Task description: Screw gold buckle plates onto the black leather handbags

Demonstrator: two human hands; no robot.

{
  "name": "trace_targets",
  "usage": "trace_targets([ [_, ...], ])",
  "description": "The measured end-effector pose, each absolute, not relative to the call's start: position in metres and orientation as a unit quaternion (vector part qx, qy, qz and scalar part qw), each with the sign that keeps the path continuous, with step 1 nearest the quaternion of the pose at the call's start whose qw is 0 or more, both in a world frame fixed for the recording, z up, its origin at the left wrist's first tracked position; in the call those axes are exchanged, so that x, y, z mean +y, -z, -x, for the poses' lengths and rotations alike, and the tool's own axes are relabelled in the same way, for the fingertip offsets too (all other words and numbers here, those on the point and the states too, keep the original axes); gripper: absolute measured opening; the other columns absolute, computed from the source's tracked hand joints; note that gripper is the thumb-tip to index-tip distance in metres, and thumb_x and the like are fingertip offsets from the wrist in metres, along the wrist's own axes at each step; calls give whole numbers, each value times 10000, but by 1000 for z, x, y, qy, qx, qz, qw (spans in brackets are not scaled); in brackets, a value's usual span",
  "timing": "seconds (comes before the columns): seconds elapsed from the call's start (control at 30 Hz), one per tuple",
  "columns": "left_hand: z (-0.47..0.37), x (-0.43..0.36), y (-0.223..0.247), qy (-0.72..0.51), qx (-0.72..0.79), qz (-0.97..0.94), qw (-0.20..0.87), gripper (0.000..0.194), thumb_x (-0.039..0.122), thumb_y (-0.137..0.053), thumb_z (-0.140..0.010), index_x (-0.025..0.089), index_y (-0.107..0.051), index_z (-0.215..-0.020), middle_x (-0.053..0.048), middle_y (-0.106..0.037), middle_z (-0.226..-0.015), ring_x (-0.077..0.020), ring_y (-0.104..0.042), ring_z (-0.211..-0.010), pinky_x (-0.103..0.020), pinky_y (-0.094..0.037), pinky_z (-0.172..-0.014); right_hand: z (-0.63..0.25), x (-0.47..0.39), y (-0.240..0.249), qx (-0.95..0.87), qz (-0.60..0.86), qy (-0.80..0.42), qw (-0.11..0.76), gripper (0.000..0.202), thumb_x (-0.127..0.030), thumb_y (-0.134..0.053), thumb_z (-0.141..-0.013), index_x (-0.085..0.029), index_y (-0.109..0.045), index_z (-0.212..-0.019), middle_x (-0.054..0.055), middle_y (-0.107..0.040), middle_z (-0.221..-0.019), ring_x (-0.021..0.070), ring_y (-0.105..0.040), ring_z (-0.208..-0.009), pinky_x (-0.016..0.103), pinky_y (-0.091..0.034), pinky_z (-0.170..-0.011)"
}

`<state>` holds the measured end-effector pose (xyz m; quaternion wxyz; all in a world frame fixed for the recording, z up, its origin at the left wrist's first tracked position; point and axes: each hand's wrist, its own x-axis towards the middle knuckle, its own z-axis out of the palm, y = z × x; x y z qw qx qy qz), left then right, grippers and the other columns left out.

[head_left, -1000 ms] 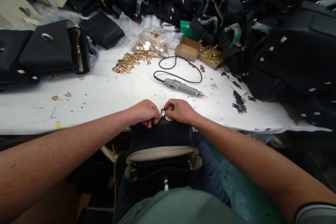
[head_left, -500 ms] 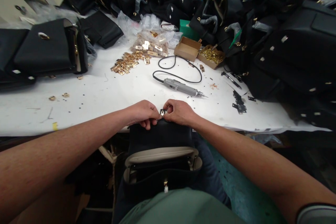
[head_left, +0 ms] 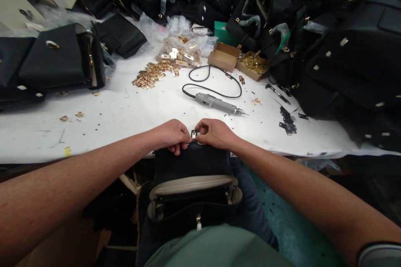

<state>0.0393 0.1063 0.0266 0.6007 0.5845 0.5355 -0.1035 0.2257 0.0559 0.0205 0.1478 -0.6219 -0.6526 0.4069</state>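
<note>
A black handbag (head_left: 191,162) rests on my lap with its pale-lined mouth open toward me, its flap laid out to the table's front edge. At the flap's far edge sits a small gold clasp plate (head_left: 194,134) with a rectangular slot, on a dark backing. My left hand (head_left: 176,134) pinches it from the left, fingers curled. From the other side, my right hand (head_left: 216,133) grips it between thumb and fingertips. The exact contact under the fingertips is hidden. Just beyond the hands, a grey electric screwdriver (head_left: 216,103) lies on the table.
Loose gold plates (head_left: 149,76) lie in a pile by a plastic bag of more plates (head_left: 180,54). A cardboard box of small gold parts (head_left: 253,66) stands behind the screwdriver's cord. Dark plates (head_left: 287,122) lie at right. Black bags (head_left: 354,54) crowd the back and sides.
The view has shifted very slightly. Both hands stay at the clasp plate on the flap's edge, with hardly any visible movement.
</note>
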Motion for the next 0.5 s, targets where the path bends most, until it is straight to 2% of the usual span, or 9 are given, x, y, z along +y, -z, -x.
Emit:
trace_targets([
  [0.27,-44,104,-32,111,544,-596,580,93,211,-625,-764,159,-581,-701,-4,-648,-578,-134,-601,-408,-207,-385,-382,-228,56,-15,-672,602,-398,164,248,-225,-701,-733,-226,-698,-981,-53,-697,-797,113,-592,-704,227,-368,-615],
  [0.5,-48,107,-33,133,558,-592,566,90,191,-639,-730,170,-572,-674,5,-641,-558,-126,-581,-394,-204,-357,-377,-221,57,-22,-669,636,-362,131,238,-310,-731,-710,-252,-692,-937,-54,-706,-814,135,-597,-713,246,-347,-589],
])
